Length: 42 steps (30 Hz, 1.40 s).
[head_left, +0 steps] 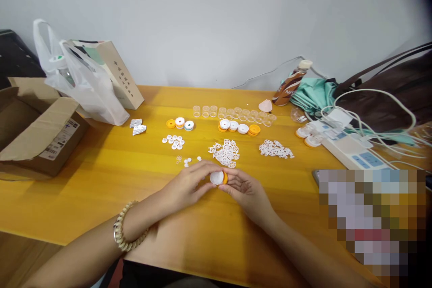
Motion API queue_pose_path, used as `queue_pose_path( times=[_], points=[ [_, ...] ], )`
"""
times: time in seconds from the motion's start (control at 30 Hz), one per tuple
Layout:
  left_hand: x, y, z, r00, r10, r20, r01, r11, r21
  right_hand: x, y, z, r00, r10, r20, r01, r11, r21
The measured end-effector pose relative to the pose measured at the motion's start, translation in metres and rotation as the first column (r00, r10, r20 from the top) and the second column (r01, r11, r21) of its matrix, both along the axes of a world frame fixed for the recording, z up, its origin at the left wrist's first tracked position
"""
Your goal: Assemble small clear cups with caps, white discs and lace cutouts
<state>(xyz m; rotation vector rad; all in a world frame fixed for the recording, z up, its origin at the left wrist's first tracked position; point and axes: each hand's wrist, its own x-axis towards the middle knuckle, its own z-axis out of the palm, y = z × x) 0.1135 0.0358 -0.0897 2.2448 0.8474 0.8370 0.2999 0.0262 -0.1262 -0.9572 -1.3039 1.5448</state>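
Between the fingertips of both hands is a small round part [217,177], white on the face toward me and orange on its right side. My left hand [192,183] pinches it from the left, with a beaded bracelet on the wrist. My right hand [245,191] grips the orange side with curled fingers. Just beyond the hands lies a pile of white openwork plastic pieces [227,152]. Small white round pieces [187,162] and tiny clear rings [178,159] sit close to the left fingers. Behind stand several white and orange round caps [243,128].
Clear cups [230,114] form a row at the back. More white pieces [275,149] and discs [174,140] lie on the table. A cardboard box [40,130] and plastic bag [91,90] stand left. At right are a power strip [351,146], cables, and a bottle [290,84].
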Motion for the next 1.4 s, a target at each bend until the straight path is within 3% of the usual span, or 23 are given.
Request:
queue_pose_path(
  times=[0.43, 0.9, 1.4],
  points=[
    [-0.0009, 0.0008, -0.0041, 0.998, -0.012, -0.067, 0.018, 0.997, 0.081, -0.0017, -0.0011, -0.0033, 0.998, -0.01, -0.06, 0.007, 0.998, -0.055],
    [-0.0035, 0.0042, -0.0072, 0.991, -0.119, -0.059, 0.124, 0.988, 0.094, -0.002, -0.001, 0.0019, 0.997, 0.021, -0.077, -0.027, 0.996, -0.082],
    [-0.0061, 0.0035, -0.0034, 0.984, -0.144, -0.103, 0.154, 0.983, 0.096, 0.0006, -0.0007, 0.0011, 0.997, 0.044, -0.059, -0.051, 0.991, -0.125]
  ],
)
